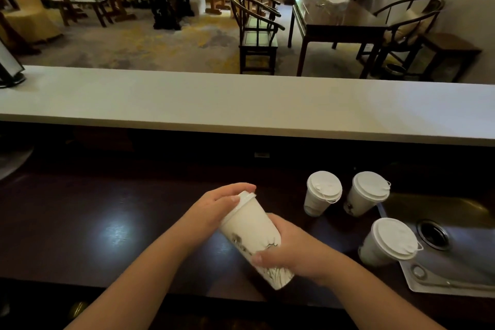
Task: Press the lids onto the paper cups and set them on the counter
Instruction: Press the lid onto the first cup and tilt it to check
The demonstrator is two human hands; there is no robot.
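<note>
While both hands grip a tilted cup (251, 238), dark counter (80, 222) seemingly gleams.

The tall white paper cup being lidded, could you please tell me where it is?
The tall white paper cup is low centre, tilted, held between both hands, left of three lidded white cups by the steel sink.

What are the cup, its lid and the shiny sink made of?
The cup in the hands looks like matte paper: a dull white wall with dark printed drawings. Its lid seems to be thin white plastic, smooth with a moulded rim, though moulded fibre can't be ruled out. The sink looks like brushed steel, grey and reflecting light around a dark drain.
</note>
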